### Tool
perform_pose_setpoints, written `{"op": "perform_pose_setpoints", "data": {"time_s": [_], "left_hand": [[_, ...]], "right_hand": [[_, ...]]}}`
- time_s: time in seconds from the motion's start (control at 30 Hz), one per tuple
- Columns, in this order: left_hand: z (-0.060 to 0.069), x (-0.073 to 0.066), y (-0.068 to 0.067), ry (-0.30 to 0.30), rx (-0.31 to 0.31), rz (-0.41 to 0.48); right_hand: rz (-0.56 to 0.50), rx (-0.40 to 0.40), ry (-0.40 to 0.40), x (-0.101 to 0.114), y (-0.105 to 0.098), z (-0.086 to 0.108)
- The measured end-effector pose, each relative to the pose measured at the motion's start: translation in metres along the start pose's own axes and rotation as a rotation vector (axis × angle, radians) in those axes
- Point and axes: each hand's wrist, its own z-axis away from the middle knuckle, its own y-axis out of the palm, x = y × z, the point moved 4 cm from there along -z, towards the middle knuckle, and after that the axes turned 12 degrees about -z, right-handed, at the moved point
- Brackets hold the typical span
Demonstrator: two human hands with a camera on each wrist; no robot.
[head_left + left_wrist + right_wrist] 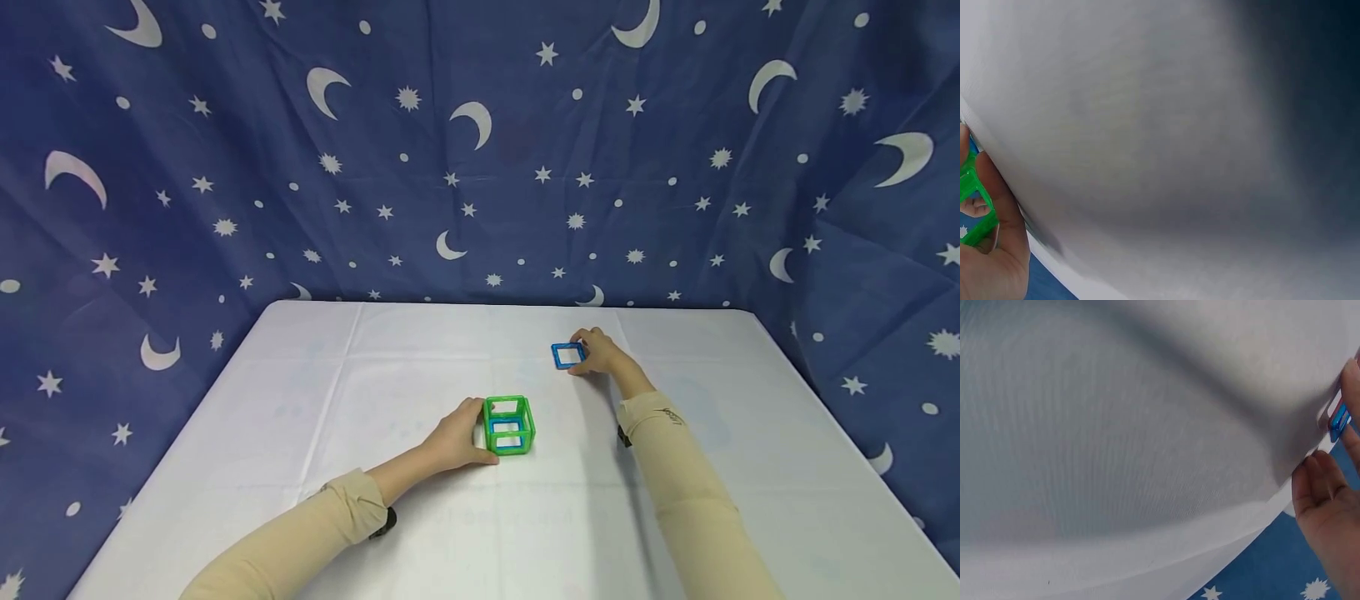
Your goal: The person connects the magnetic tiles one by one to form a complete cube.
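Note:
My left hand (453,437) grips an open cube of green square magnetic tiles (511,433) from its left side, thumb at the near corner and fingers at the far one. The cube stands on the white table, and a blue square frame shows inside it at the bottom. Farther back and to the right, my right hand (597,353) pinches a single blue square magnetic tile (556,357) by its right side. Part of the green cube (969,182) appears at the left wrist view's edge. In the right wrist view only a bit of the blue tile (1339,422) shows.
A white cloth covers the table (405,367), with faint fold lines. Behind it and at both sides hangs a dark blue curtain (517,142) printed with moons and stars. The table's far edge lies a little beyond the right hand.

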Motion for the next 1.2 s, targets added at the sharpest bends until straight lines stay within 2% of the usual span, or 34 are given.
{"op": "perform_pose_setpoints", "data": {"time_s": [0.23,0.47,0.7,1.03,1.2], "left_hand": [[0.001,0.000,0.000,-0.001,-0.003,0.000],[-0.001,0.000,0.000,-0.004,0.003,-0.006],[-0.001,0.000,0.000,-0.008,0.012,-0.003],[-0.001,-0.001,-0.001,-0.033,0.005,0.052],[-0.002,-0.002,-0.002,-0.030,0.000,0.053]], "right_hand": [[0.002,-0.057,-0.021,0.006,0.002,-0.001],[0.002,-0.073,-0.051,0.010,0.002,-0.001],[-0.029,-0.098,-0.007,0.009,0.001,0.006],[-0.006,-0.127,-0.125,0.019,0.002,0.019],[-0.010,-0.131,-0.137,0.020,0.006,0.024]]}}
